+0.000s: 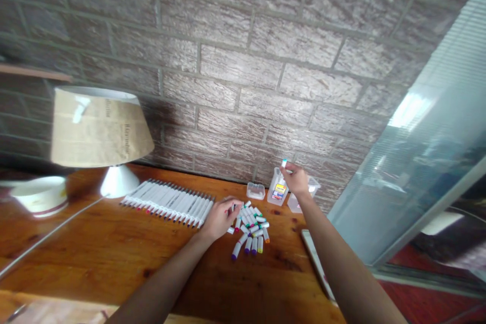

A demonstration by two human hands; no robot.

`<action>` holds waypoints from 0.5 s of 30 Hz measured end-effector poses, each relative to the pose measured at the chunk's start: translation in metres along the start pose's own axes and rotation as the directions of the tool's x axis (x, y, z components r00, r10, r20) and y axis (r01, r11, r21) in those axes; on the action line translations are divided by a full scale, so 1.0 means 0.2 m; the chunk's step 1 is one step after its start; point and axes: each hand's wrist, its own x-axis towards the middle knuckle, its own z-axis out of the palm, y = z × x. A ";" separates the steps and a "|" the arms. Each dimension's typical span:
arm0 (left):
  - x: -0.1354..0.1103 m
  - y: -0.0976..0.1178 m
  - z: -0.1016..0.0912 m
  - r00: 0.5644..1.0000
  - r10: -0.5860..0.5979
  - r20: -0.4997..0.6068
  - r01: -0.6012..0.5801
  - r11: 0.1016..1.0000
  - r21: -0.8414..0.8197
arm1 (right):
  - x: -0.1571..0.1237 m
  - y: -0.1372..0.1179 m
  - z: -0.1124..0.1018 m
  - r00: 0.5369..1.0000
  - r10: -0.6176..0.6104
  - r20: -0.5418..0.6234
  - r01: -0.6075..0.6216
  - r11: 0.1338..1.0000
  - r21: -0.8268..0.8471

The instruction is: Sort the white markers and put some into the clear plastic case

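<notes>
Right hand (297, 179) pinching a teal-ended marker cap (284, 163) near a clear box (279, 191), left hand (221, 218) beside scattered caps (254, 229) on a wooden table (212, 283), whether its fingers hold anything unclear from here.

Surface (281, 273) open nearside of marker row (169, 205) and pile of white pieces (254, 225). Bare lane between pile and flat white-edged object (317, 263). Translucent boxes (278, 187), wall (266, 76) block rear; lamp (100, 126), left.
</notes>
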 end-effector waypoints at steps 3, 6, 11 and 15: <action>0.00 0.01 0.00 1.000 0.030 -0.003 -0.030 0.999 -0.024 | 0.00 -0.02 0.00 0.997 0.023 0.072 -0.011 0.985 -0.170; 0.01 0.01 0.00 0.999 0.044 -0.016 -0.044 0.998 -0.036 | -0.03 -0.05 -0.01 0.991 0.028 0.132 0.019 0.938 -0.345; 0.01 0.01 0.00 0.998 0.058 -0.022 -0.058 0.998 -0.022 | -0.05 -0.07 -0.03 0.978 0.045 0.203 0.059 0.875 -0.480; 0.00 0.01 -0.01 0.999 0.048 -0.013 -0.048 0.999 -0.012 | -0.02 -0.07 -0.04 0.964 0.069 0.257 0.073 0.859 -0.507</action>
